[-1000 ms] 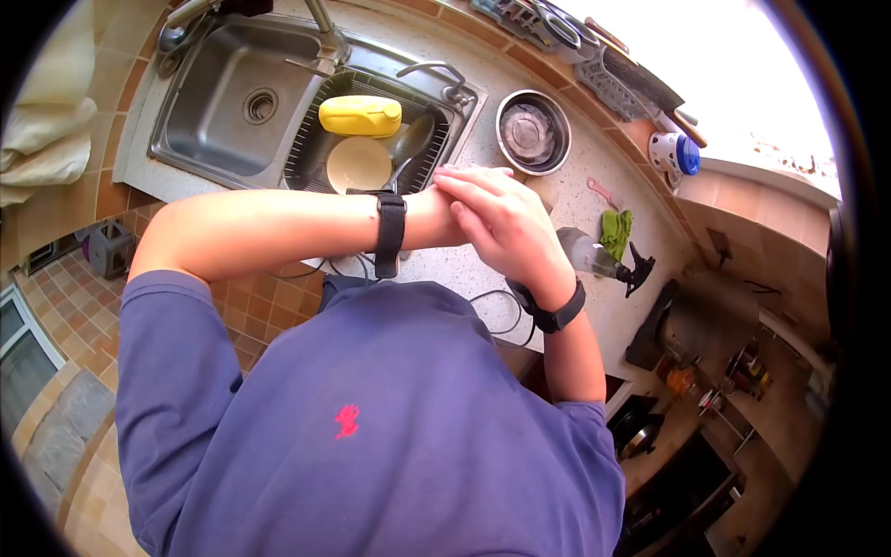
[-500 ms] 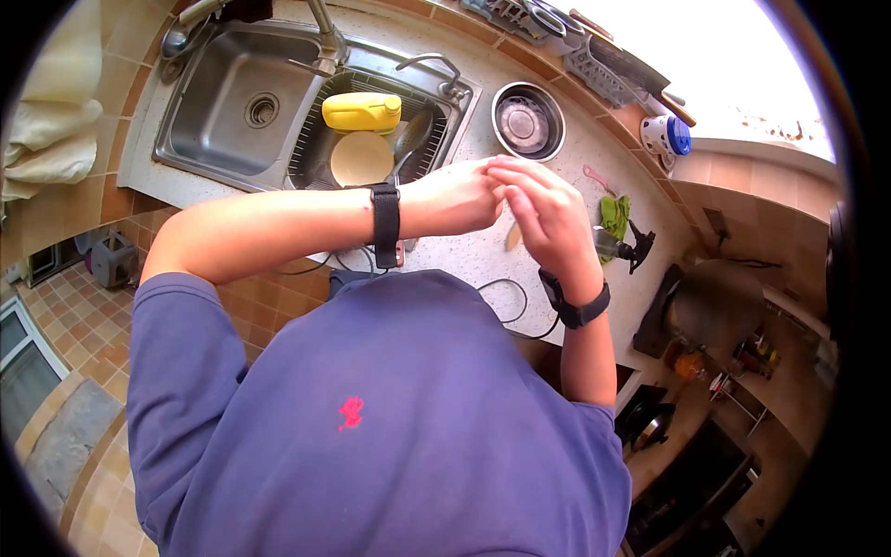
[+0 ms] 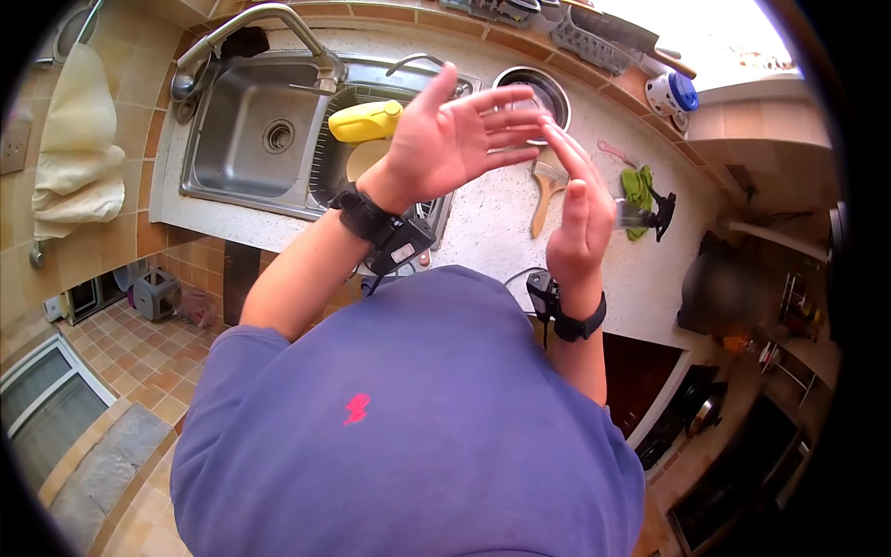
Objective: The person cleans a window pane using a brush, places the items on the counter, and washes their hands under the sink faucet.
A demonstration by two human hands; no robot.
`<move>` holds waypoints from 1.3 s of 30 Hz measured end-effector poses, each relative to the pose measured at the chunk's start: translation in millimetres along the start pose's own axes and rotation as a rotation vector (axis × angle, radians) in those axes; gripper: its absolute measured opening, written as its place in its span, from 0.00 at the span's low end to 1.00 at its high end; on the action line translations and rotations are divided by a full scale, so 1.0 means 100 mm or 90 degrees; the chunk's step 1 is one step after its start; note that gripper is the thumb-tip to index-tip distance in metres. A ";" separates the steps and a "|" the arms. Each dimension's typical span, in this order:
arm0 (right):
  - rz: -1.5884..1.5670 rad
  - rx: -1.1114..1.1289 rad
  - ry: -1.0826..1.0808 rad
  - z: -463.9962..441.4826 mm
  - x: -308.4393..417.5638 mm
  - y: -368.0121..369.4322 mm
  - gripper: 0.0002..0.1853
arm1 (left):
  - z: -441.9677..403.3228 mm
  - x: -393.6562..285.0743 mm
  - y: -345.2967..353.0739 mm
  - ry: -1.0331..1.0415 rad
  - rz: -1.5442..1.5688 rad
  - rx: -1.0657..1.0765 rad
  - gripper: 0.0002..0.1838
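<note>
My left hand (image 3: 455,137) is open above the counter, palm turned up and fingers spread, with nothing in it. Facing it, my right hand (image 3: 583,200) is open too, its fingers stretched out and its palm turned towards the left. The fingertips of both hands come close together; whether they touch, I cannot tell. Behind them stands a metal bowl (image 3: 557,91), partly covered by my left fingers. Below the fingertips a flat brush with a wooden handle (image 3: 540,212) lies on the counter. A spray bottle (image 3: 661,215) and a green cloth (image 3: 638,188) lie right of my right hand.
At the left is a steel sink (image 3: 237,121), with a yellow jug (image 3: 362,122) and a round, pale board (image 3: 362,160) in the drying rack beside it. A pink-handled tool (image 3: 613,148) lies near the back wall. A knife (image 3: 617,30) rests on the sill.
My hands were together, the left palm down; now the left has turned palm up, opened and drawn back to the left. The brush shows more fully. The view has shifted.
</note>
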State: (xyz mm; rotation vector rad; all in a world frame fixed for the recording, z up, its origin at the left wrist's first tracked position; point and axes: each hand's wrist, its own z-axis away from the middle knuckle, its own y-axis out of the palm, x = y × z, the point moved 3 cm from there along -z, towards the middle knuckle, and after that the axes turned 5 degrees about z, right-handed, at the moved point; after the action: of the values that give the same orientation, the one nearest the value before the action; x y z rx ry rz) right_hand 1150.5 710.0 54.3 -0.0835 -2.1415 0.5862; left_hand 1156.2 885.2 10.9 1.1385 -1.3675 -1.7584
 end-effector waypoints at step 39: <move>-1.078 -0.080 0.468 0.74 0.55 0.48 0.54 | 1.12 0.26 0.36 0.286 0.106 -0.015 0.54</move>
State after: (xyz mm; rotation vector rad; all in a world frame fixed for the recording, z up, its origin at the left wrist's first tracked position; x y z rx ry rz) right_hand 1052.7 739.1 38.0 1.1356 -0.9235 -0.5313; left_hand 1042.8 900.3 49.0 1.2724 -1.1266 -1.2977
